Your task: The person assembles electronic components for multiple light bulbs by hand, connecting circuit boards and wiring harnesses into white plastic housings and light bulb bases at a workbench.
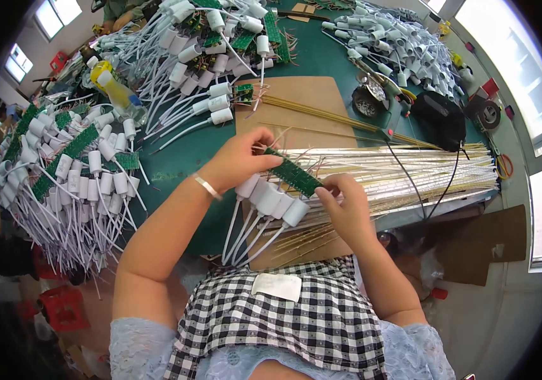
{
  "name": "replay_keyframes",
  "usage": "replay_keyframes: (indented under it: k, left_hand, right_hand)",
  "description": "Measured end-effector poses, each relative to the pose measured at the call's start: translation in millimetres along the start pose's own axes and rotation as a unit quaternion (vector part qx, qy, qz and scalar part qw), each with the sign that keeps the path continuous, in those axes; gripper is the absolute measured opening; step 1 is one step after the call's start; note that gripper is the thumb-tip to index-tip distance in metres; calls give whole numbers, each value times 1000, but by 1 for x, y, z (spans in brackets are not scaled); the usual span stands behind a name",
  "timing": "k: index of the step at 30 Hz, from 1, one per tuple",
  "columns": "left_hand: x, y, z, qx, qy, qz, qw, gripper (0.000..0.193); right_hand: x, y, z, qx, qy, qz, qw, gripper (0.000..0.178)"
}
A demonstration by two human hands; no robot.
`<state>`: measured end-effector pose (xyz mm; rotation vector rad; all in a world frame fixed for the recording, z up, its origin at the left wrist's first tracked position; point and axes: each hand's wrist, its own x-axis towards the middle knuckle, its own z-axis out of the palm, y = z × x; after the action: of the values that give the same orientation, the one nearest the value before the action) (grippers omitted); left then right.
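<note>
Between my two hands is a long green circuit board (pixel 294 177), tilted down toward the right. My left hand (pixel 242 158) grips its upper left end, fingers closed around it. The thumb and fingers of my right hand (pixel 345 206) pinch the lower right end. Several white cylindrical caps (pixel 269 198) hang along the board's near side, their white cables (pixel 250 237) trailing down toward my apron. Thin wires (pixel 309 166) stick up from the board's far side. Beneath lies a brown board (pixel 312 104) on the green table.
Long white and yellow strips (pixel 404 170) lie to the right. White capped cables with circuit boards heap at the left (pixel 84 171) and far middle (pixel 201 47); more caps (pixel 397 47) pile at the far right. A soldering tool (pixel 378 76), metal dish (pixel 369 95), black bag (pixel 438 117) and bottle (pixel 116 88) stand around.
</note>
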<state>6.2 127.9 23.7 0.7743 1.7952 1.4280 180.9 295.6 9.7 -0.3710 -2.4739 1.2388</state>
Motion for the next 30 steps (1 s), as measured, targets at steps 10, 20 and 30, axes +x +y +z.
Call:
replay_keyframes:
  k: [10,20,30]
  left_hand:
    - [-58,2,-23,-280,60,40,957,21]
    - [-81,-15,-37,-351,28,27,936,48]
    - [-80,-5,-30,-380,1,52,924,38]
  right_hand:
    - [13,-21,26,433,-82,91,893,45]
    - [27,10,22,-42,27,-48,998,24]
    - [21,-35,23,342,-256,-3,904,45]
